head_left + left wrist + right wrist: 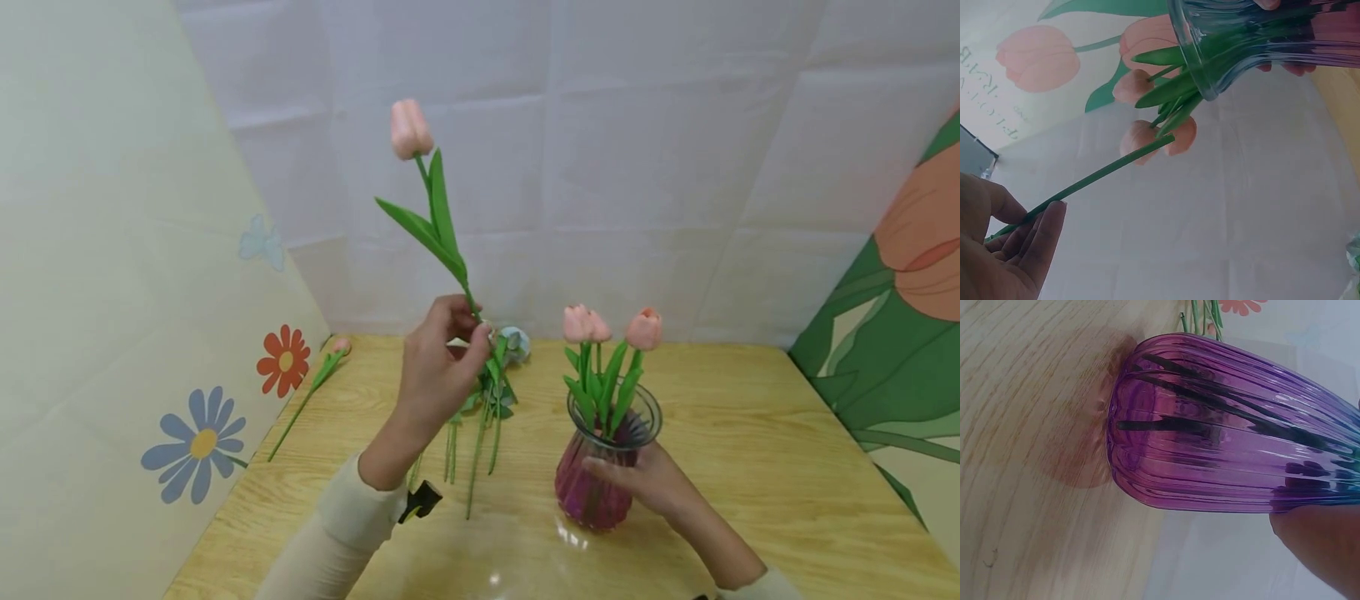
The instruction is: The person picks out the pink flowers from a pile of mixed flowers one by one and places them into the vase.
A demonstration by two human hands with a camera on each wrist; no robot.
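My left hand [431, 375] pinches the green stem of a pink tulip [412, 131] between thumb and fingers, bloom up and leaning left. In the left wrist view the stem's cut end [1169, 139] is free and appears near the vase's blooms. My right hand [663, 483] grips the side of a ribbed glass vase [588, 492], purple below and clear bluish at the rim. Three pink tulips [645, 329] stand in it. Through the glass in the right wrist view, dark stems [1166, 425] reach toward the vase's base.
Another pink tulip [322, 372] lies at the table's left edge. Behind my left hand lie several green stems and a pale blue flower [516, 343]. The wooden table [720, 467] is bounded by a white cloth backdrop [637, 167] and printed side panels.
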